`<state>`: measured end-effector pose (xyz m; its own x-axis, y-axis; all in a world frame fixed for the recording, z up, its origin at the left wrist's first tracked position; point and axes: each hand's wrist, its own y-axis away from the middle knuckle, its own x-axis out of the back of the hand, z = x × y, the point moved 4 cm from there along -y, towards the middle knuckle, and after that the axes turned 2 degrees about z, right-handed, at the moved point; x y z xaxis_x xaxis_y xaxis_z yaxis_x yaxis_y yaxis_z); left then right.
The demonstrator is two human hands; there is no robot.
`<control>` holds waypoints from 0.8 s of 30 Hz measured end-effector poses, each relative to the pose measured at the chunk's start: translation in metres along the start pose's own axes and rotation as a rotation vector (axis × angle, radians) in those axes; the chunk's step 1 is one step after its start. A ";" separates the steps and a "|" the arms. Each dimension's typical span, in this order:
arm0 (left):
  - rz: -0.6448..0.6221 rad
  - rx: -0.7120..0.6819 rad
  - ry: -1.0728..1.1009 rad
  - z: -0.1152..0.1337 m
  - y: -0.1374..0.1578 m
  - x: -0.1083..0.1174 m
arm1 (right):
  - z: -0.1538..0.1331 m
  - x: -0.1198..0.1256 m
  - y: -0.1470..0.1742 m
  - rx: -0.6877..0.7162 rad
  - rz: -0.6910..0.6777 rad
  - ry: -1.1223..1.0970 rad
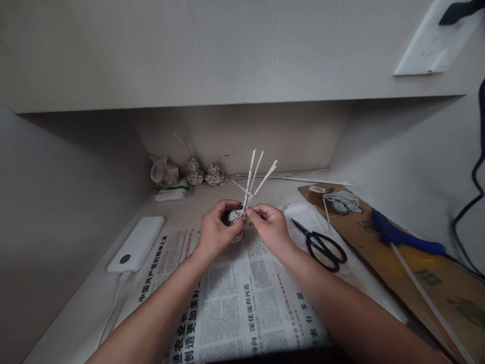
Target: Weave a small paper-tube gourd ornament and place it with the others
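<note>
A small woven piece of rolled newspaper (236, 216) is in the middle of the view, above the newspaper sheet. Around its body my left hand (217, 226) is closed, thumb in front and fingers behind. Several thin paper rolls (256, 174) stick up from its top and fan out. At the base of these rolls my right hand (268, 223) pinches with thumb and forefinger, seemingly on one of the paper strands. The lower part of the woven piece is partly hidden behind my left hand. Black-handled scissors (322, 245) lie to the right of my right hand.
Newspaper (235, 298) covers the tabletop. Two woven gourd shapes (194, 172) stand at the back left near a plastic bag (164, 172). A white power bank (136, 243) lies left. On cardboard (394, 268) at right rests a blue glue gun (403, 236). An overhead panel (235, 55) hangs in front.
</note>
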<state>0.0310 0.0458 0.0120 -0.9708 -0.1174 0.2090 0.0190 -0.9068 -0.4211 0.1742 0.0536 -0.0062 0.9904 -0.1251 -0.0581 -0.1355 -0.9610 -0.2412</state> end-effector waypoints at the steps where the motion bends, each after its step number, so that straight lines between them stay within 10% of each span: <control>1: -0.009 -0.007 -0.015 0.002 0.000 0.000 | -0.002 0.000 0.000 -0.001 -0.005 -0.008; 19: -0.053 -0.005 -0.040 0.016 -0.003 0.011 | -0.016 0.003 -0.002 0.148 -0.191 0.036; 24: -0.241 -0.062 0.139 0.025 0.002 0.004 | -0.014 0.009 -0.008 0.198 -0.112 0.109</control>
<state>0.0330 0.0336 0.0345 -0.9690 0.1592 0.1890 -0.2272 -0.8749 -0.4278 0.1841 0.0570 0.0086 0.9951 -0.0564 0.0816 -0.0163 -0.9044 -0.4264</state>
